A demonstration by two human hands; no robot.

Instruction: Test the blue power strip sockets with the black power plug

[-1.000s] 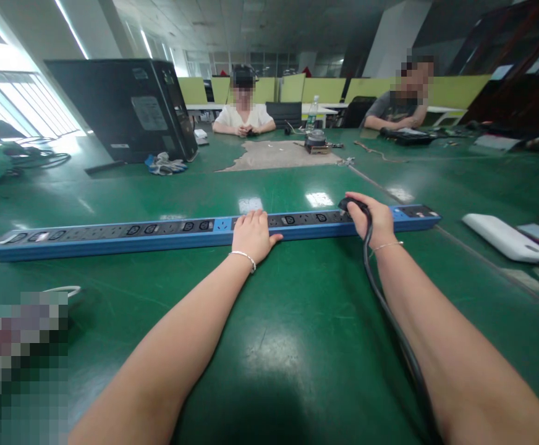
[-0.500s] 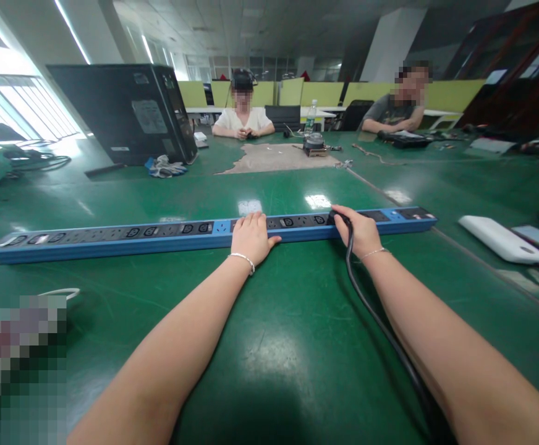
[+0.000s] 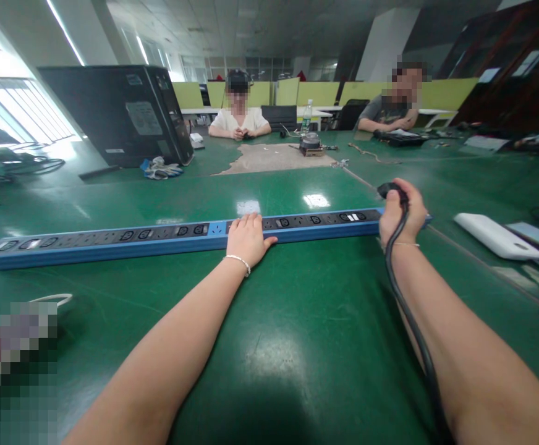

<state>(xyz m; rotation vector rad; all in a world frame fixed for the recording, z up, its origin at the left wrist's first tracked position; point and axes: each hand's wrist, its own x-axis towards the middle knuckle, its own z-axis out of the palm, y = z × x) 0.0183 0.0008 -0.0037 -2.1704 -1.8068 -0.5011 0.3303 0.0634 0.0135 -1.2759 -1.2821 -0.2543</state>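
Note:
A long blue power strip with black sockets lies across the green table. My left hand rests over its middle, fingers draped across the top and the thumb stretched along the front side. Above the strip's right end, my right hand is closed around a black plug, held in the air apart from the sockets. From the plug a black power cord hangs down beside my right forearm. My right hand hides part of the strip's right end.
A white, flat oblong device lies at the right. A black computer case and gloves stand farther back on the left. A blurred-out object is at front left. Two people sit across the table.
My right hand has lifted off the strip's sockets and moved up and right, carrying the plug and cord. My left hand stays on the strip.

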